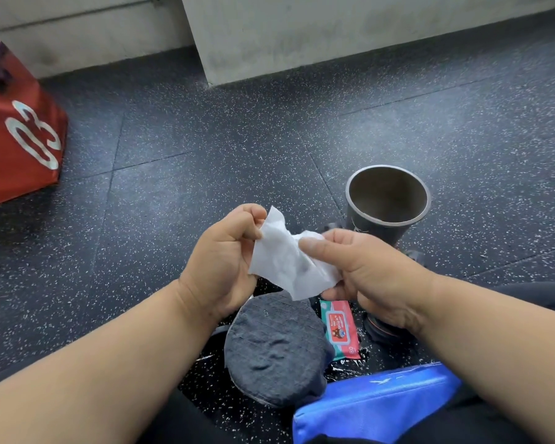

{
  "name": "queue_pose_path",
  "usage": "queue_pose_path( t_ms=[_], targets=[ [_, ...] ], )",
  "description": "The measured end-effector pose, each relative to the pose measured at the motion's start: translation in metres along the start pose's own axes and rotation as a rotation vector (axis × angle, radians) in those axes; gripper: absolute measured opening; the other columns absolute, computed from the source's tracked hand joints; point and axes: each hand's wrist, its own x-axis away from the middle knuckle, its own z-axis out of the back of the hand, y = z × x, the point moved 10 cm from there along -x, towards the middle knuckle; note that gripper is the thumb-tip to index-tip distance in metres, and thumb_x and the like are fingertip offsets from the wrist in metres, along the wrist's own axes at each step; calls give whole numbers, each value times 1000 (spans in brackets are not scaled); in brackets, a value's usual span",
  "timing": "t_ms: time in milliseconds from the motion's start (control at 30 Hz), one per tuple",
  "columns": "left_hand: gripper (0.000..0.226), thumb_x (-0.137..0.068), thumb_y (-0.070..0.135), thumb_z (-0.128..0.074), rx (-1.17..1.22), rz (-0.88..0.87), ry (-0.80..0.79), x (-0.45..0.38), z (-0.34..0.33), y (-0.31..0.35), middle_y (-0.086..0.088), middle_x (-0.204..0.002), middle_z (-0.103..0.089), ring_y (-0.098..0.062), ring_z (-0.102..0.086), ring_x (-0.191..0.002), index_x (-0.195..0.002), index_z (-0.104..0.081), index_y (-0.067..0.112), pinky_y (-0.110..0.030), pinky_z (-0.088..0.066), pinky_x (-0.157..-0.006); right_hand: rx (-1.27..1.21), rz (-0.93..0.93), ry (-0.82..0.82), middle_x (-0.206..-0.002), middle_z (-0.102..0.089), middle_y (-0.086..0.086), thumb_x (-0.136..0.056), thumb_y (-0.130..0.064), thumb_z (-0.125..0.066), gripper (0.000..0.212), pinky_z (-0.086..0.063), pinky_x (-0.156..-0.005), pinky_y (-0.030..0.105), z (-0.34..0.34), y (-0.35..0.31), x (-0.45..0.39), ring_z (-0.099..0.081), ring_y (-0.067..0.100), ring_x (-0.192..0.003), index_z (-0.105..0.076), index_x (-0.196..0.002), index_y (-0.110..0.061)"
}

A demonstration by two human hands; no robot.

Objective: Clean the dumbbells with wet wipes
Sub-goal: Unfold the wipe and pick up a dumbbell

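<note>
Wet wipe (289, 261): pinched between your left hand (225, 261) and right hand (362, 274), half unfolded. Dumbbell (382, 328): dark end showing on the floor directly under your right wrist; axis hidden.

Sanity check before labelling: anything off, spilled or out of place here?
Nothing spilled or damaged. Both hands, left hand and right hand, pinch a crumpled wet wipe. Oddity: no dumbbell clearly shows; a dark object under the right wrist is too hidden to tell.
</note>
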Motion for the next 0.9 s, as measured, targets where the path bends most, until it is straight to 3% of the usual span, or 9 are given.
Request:
queue_pose_path(
  t_ms=[100,200,333,400,533,667,900],
  targets=[
    [20,-68,5,-50,12,-19,33,0,4,6,-9,-89,-53,-24,-52,-79,-82,-58,17,-36,-45,-68,-153,4,86,-103,-80,11,-96,-16,-71,21,-57,-72,35,8,5,-5,-73,21,-85,-72,-116,-8],
    [15,-67,6,-47,84,-28,94,0,13,15,-5,-78,-57,-22,-56,-70,-73,-56,17,-35,-47,-69,-328,55,214,-119,-78,15,-98,-3,-58,27,-57,-81,41,30,0,-8,-74,23,-89,-68,-122,-11],
    [18,-66,6,-44,258,-4,201,-3,32,19,-5,-76,-55,-26,-59,-72,-77,-49,19,-43,-49,-84,-539,47,138,-123,-75,24,-95,-2,-51,41,-65,-60,35,29,-7,-7,-77,26,-86,-61,-135,5],
    [17,-66,6,-42,278,1,217,-4,34,19,-5,-72,-55,-27,-61,-67,-77,-46,19,-43,-48,-86,-603,57,94,-117,-75,24,-94,-1,-48,43,-65,-59,34,26,-11,-5,-77,27,-83,-60,-134,8],
    [16,-66,8,-40,291,15,220,-4,34,19,-6,-69,-57,-26,-62,-63,-75,-45,20,-38,-41,-81,-653,83,36,-115,-74,25,-89,-2,-48,51,-64,-57,32,18,-18,-1,-77,27,-80,-57,-137,12],
    [14,-67,10,-38,259,15,227,-4,36,21,-5,-66,-56,-25,-63,-56,-74,-41,22,-35,-29,-74,-687,121,88,-96,-76,18,-94,-2,-45,36,-59,-48,28,28,-21,1,-76,24,-70,-60,-127,2],
    [15,-67,8,-37,320,-13,217,-2,29,27,-2,-61,-51,-23,-62,-48,-73,-39,21,-30,-56,-57,-699,154,164,-105,-71,21,-92,-6,-44,43,-52,-42,24,38,-24,1,-72,23,-66,-57,-132,-1]
  ],
)
